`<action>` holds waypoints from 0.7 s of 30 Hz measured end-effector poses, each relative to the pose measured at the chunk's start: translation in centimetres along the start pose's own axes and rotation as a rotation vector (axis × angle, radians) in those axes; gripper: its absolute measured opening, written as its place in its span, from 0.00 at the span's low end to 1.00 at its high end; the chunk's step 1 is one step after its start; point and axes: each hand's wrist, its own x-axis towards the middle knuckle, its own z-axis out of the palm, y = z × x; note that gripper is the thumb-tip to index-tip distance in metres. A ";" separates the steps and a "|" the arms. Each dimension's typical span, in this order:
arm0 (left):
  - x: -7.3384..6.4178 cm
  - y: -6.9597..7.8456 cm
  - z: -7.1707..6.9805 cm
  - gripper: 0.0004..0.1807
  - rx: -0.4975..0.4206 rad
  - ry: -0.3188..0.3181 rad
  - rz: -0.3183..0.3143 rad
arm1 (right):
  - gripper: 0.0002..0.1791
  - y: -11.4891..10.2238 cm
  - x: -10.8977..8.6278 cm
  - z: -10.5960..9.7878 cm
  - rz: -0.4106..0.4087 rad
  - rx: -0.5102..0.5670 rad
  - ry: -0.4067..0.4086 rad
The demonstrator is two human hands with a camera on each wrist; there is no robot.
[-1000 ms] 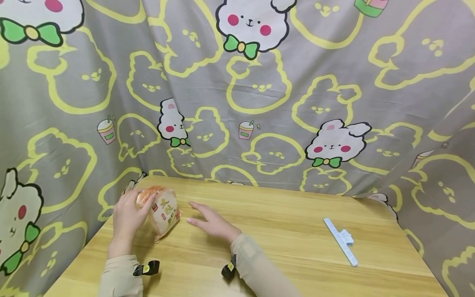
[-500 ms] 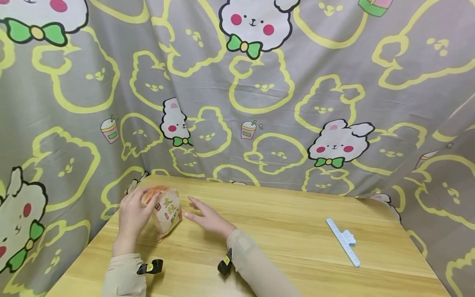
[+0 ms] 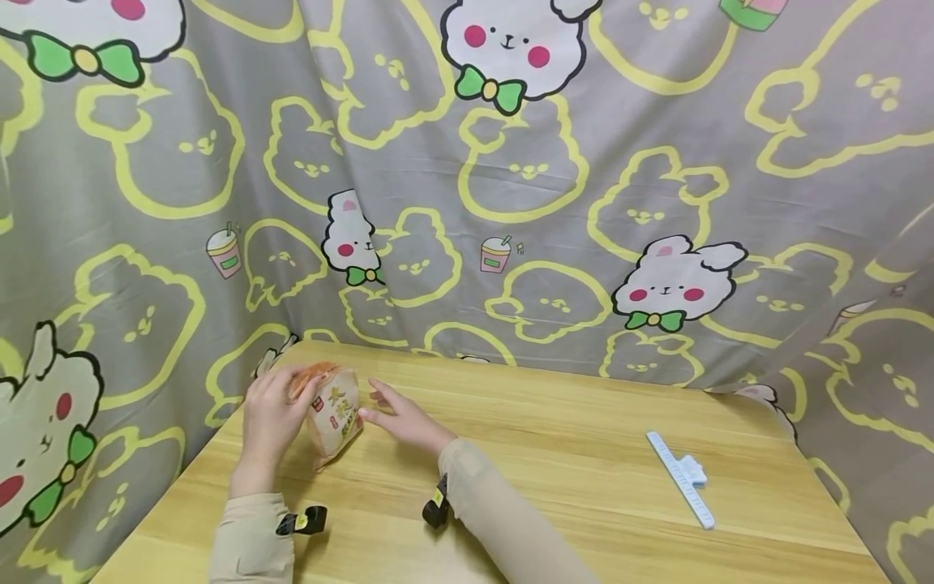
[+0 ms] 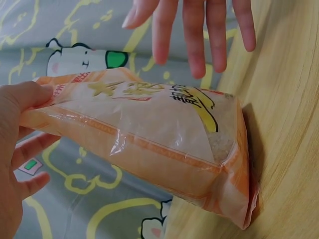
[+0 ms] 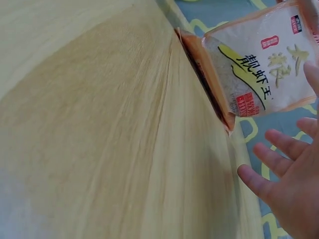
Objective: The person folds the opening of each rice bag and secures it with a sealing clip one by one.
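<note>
An orange-edged plastic bag of rice stands slightly tilted at the left of the table, with a cream label and a small clear window showing pale grains. My left hand grips its gathered top, thumb over the near side; in the left wrist view that thumb lies along the orange edge. Fingers spread, my right hand is held just right of the bag, its thumb tip at the label's side in the head view. The right wrist view has the right hand palm-on, with nothing in its grasp.
A light-blue bag clip with a long ruler-like bar lies on the right part of the wooden table. A grey patterned curtain hangs behind the table and along both sides.
My right hand has come closer to the bag's right side. The left hand keeps its grip on the bag's top, and the whole head view has drifted slightly.
</note>
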 end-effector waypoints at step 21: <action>0.2 0.3 0.4 0.08 0.022 0.098 0.137 | 0.41 -0.6 0.9 1.1 0.013 0.180 -0.031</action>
